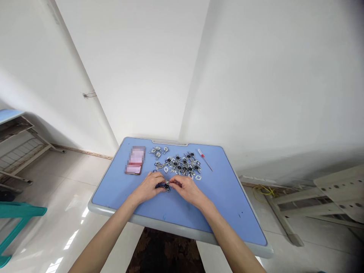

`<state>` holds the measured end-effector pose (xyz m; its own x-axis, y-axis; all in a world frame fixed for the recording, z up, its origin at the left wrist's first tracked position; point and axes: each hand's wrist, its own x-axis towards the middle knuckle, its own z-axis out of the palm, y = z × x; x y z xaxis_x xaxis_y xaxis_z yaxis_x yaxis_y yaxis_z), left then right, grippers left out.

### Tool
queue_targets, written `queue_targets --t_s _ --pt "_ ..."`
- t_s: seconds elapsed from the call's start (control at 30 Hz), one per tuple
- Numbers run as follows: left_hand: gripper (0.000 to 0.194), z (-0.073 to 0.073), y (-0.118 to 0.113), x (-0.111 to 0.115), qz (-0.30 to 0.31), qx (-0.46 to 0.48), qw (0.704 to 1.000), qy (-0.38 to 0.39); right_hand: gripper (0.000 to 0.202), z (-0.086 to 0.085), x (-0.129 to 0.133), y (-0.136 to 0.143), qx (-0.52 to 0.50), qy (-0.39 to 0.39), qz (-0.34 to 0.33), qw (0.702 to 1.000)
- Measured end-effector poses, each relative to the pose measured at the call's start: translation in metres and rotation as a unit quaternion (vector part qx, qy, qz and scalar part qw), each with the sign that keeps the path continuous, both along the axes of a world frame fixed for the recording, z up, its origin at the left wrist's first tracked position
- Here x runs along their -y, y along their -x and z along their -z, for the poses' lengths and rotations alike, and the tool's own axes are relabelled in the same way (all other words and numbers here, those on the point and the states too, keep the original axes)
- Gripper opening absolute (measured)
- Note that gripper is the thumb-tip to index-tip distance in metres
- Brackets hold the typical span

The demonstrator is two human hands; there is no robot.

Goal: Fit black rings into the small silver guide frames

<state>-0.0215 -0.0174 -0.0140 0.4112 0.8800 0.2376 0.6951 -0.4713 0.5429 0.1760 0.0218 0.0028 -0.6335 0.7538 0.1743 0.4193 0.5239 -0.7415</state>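
Left hand (149,187)'s clamped on a part (166,186) whose tip's pinched by the right hand (185,189), pile (179,167) just beyond both; finger-fitting seems underway, so steady holding's probably needed.

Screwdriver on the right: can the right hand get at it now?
Probably yes: the screwdriver lies uncovered beside the parts pile, near the right hand. That hand is busy at a small part in the left hand, though, and would likely have to leave it.
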Motion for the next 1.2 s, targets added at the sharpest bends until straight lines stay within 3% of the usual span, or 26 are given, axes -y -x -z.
queue_targets --t_s 0.17,0.4,0.8,1.2 --pt "0.013 0.002 0.001 -0.001 -0.005 0.021 1.0 0.008 0.012 0.004 0.001 -0.001 0.062 -0.051 -0.028 0.996" --pt "0.008 0.0 0.0 0.0 -0.015 0.017 1.0 0.014 0.01 0.009 0.006 0.004 0.094 -0.106 -0.006 0.99" --pt "0.012 -0.005 0.0 0.003 -0.004 0.041 0.999 0.03 0.006 -0.013 0.003 -0.009 0.124 -0.003 -0.041 0.991" --pt "0.011 -0.007 -0.002 0.003 -0.005 0.046 0.999 0.029 0.009 -0.016 0.005 -0.007 0.108 0.033 -0.066 0.991"
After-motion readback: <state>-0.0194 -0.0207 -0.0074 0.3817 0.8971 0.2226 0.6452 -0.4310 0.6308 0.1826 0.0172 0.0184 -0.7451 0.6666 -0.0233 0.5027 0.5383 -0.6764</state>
